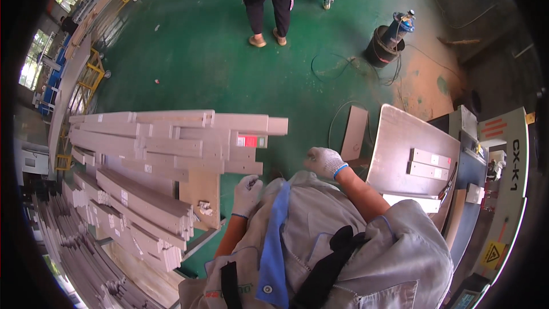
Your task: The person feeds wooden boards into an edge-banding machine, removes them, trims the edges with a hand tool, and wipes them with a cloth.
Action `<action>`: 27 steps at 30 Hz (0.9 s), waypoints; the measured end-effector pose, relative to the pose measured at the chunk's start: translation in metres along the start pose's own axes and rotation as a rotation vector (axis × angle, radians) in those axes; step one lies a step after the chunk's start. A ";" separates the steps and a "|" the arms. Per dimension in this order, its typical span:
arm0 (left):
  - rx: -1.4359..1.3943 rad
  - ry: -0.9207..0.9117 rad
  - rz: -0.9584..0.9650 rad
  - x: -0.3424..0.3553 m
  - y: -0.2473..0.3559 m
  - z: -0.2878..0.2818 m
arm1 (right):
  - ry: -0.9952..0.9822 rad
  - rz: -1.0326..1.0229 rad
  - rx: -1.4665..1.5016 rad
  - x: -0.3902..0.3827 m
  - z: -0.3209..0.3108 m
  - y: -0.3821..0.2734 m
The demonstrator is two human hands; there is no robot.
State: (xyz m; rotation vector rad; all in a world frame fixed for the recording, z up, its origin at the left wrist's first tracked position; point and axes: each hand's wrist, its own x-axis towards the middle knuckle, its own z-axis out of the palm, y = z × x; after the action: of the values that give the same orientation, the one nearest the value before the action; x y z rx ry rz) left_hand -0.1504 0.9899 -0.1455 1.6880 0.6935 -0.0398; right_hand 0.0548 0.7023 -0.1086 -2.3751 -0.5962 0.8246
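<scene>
My left hand (247, 193) wears a white knit glove and hovers just right of a stack of long pale wooden slats (171, 143), its fingers curled; I cannot tell whether something small is pinched in them. My right hand (324, 161), also gloved with a blue cuff, is raised in front of my chest with fingers loosely spread, holding nothing. It sits between the slat stack and a pale work table (400, 137). Two short pale blocks (430, 163) lie on that table, beyond my right hand.
More slat piles (143, 212) lie lower left on a pallet. A grey machine (503, 183) with a warning sticker stands at the right. Another person (269, 0) stands on the green floor ahead. A black bucket (384, 46) with cables sits upper right.
</scene>
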 end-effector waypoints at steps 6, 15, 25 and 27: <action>0.004 -0.088 0.118 0.068 0.109 0.008 | -0.028 0.285 -0.120 0.081 -0.051 0.074; -0.110 0.004 -0.024 0.184 0.188 0.103 | -0.209 0.371 -0.229 0.207 -0.165 0.223; 0.133 -0.042 -0.009 0.397 0.252 0.256 | 0.198 0.654 0.323 0.273 -0.333 0.434; 0.322 -0.164 -0.068 0.450 0.239 0.290 | 0.350 0.686 0.380 0.255 -0.349 0.472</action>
State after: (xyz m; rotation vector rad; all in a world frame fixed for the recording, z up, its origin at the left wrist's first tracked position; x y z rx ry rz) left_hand 0.4272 0.8987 -0.1835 1.9411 0.6452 -0.3509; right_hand 0.5739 0.3695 -0.2790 -2.2769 0.5063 0.6772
